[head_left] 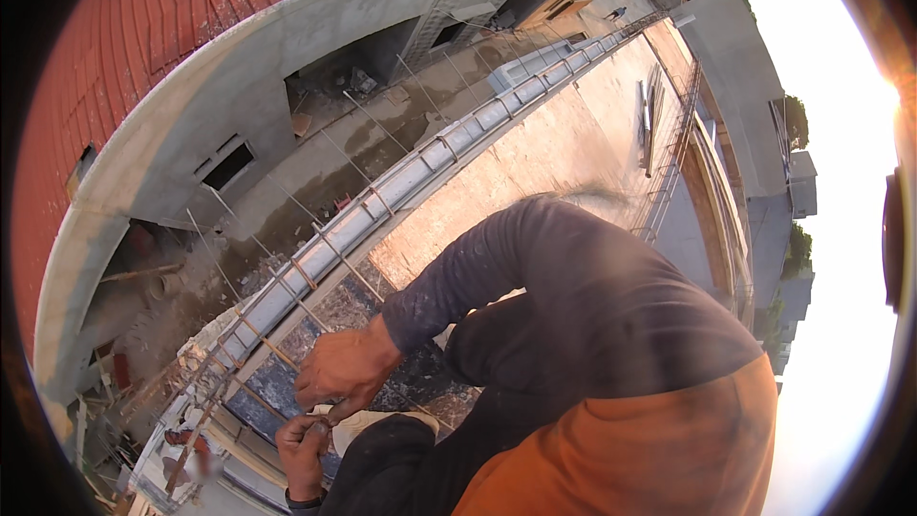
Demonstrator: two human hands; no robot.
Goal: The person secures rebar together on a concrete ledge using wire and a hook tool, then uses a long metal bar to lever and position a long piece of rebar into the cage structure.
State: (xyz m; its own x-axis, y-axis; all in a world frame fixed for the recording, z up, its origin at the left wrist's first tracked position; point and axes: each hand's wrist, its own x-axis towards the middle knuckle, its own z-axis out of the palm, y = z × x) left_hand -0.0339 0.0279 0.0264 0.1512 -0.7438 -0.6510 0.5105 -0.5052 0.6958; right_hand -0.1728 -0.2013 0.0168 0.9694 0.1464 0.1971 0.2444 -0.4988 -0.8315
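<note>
Nearby, thin rods [267,344] across dark panel [250,411]

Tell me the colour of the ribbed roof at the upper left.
The ribbed roof is red, best seen in the head view.

No lettering, label, number or sign can be read on anything in view.

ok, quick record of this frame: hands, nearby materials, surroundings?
left hand: fingers curled, dark band at wrist
right hand: back uppermost, fingers close to the left's
held item: too small to tell
nearest materials: thin metal rods beside the hands
work surface: pale panels beyond the sleeved arm
surroundings: building with red roof, upper left
light: bright sky, right side
</note>
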